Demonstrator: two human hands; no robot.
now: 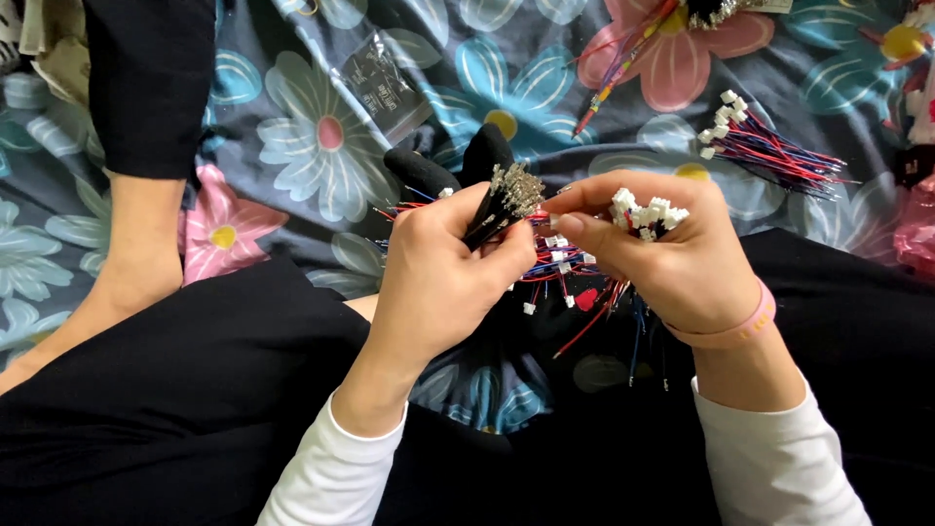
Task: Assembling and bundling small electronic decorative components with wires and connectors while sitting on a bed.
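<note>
Left hand (pixel 438 278) is closed around a black wire bundle (pixel 502 205), metal tips up. Right hand (pixel 672 253) grips a cluster of white connectors (pixel 648 214), thumb and forefinger pinched at the tips. Another bundle (pixel 769 146) lies on the floral cloth (pixel 321 146).

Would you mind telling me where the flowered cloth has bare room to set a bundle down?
Bare cloth lies between the plastic packet and the other person's leg, around the pale blue flower. Another patch sits between packet and coloured wire strand. It is crowded by both hands, left hand and right hand, and near the finished wire bundle.
</note>
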